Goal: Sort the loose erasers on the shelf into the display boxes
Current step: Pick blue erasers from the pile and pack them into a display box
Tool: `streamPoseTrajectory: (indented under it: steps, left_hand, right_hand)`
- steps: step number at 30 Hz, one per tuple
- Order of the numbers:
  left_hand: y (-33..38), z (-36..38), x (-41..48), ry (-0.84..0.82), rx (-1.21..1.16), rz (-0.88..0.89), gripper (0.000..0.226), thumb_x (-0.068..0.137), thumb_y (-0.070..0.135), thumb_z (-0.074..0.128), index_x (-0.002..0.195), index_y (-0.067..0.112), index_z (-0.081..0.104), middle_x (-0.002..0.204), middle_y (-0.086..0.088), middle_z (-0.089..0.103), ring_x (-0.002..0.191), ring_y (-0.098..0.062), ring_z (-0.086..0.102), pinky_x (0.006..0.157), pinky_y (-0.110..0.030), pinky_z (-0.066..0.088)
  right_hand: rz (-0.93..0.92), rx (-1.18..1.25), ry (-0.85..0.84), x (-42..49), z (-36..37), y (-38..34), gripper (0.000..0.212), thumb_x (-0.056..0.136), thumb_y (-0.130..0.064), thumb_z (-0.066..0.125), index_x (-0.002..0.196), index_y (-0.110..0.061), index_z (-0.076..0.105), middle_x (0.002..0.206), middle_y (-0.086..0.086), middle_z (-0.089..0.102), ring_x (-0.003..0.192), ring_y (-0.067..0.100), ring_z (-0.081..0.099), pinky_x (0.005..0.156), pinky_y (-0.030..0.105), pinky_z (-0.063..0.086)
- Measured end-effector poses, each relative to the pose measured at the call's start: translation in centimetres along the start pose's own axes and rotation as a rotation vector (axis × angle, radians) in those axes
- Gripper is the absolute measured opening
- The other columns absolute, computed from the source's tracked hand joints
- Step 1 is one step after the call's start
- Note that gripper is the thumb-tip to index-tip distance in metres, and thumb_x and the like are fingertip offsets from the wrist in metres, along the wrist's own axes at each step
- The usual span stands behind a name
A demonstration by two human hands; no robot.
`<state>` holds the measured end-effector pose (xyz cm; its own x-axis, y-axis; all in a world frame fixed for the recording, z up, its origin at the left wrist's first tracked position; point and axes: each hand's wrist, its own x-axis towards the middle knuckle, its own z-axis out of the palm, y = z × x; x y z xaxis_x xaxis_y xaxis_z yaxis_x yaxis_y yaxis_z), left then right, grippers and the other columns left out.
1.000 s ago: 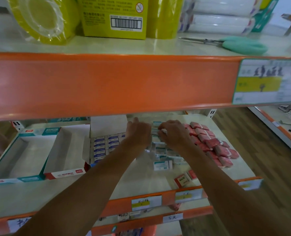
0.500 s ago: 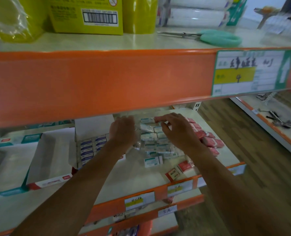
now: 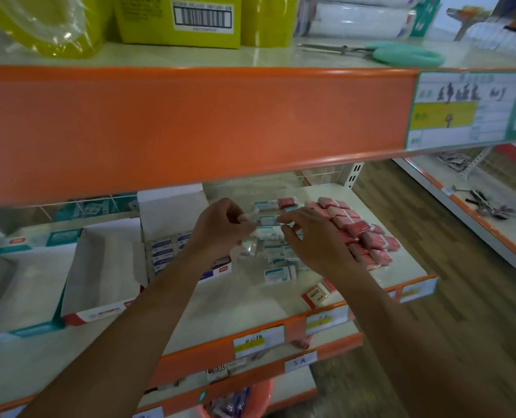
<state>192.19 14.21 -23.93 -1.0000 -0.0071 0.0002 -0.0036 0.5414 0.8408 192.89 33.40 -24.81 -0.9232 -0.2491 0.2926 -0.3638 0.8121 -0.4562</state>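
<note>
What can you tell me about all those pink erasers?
The pink erasers are small rectangular blocks, each apparently wrapped in clear shiny film. They lie loose in overlapping rows on the white shelf, to the right of the white-and-teal erasers. The right hand hides their left edge; contact cannot be told.

A single head-worn wide-angle camera looks forward and down, close under an orange shelf edge (image 3: 190,122), onto the lower shelf (image 3: 235,300) within arm's reach.
</note>
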Motion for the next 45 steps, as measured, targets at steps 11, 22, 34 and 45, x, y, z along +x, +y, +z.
streamPoseTrajectory:
  steps: [11, 22, 34, 45]
  left_hand:
    - [-1.0, -2.7, -2.0, -0.018, -0.304, -0.198, 0.009, 0.090, 0.012, 0.062, 0.093, 0.004, 0.063, 0.069, -0.007, 0.072, 0.058, -0.019, 0.069, 0.052, -0.024, 0.055]
    - [-3.3, -4.3, -3.6, -0.055, 0.172, -0.117, 0.012, 0.078, 0.029, 0.073, 0.079, 0.018, 0.067, 0.079, 0.002, 0.068, 0.073, -0.010, 0.062, 0.067, -0.026, 0.049]
    - [-3.3, -4.2, -3.9, -0.083, 0.406, -0.104, 0.023, 0.084, 0.032, 0.067, 0.095, 0.012, 0.072, 0.102, -0.003, 0.071, 0.082, -0.014, 0.063, 0.071, -0.023, 0.044]
    - [-3.9, -3.5, -4.4, 0.015, 0.420, -0.023, 0.021, 0.084, 0.037, 0.068, 0.089, 0.017, 0.069, 0.099, 0.000, 0.071, 0.082, -0.013, 0.062, 0.081, -0.030, 0.052]
  right_hand:
    - [-0.122, 0.085, -0.057, 0.3, 1.5, -4.1, 0.023, 0.094, -0.024, 0.056, 0.116, -0.018, 0.063, 0.109, -0.002, 0.064, 0.085, 0.009, 0.060, 0.074, 0.021, 0.045]
    - [-0.199, 0.066, -0.099, 0.8, 3.1, -6.1, 0.024, 0.093, -0.021, 0.057, 0.115, -0.014, 0.065, 0.108, 0.002, 0.065, 0.084, 0.013, 0.060, 0.074, 0.029, 0.048]
    - [-0.199, 0.096, -0.071, 1.2, 3.4, -5.6, 0.023, 0.093, -0.021, 0.058, 0.113, -0.013, 0.065, 0.106, 0.000, 0.064, 0.081, 0.010, 0.059, 0.073, 0.026, 0.048]
    - [-0.210, -0.003, -0.155, 1.6, 5.3, -5.7, 0.018, 0.091, -0.021, 0.060, 0.105, -0.012, 0.067, 0.106, 0.005, 0.063, 0.099, 0.019, 0.056, 0.074, 0.027, 0.042]
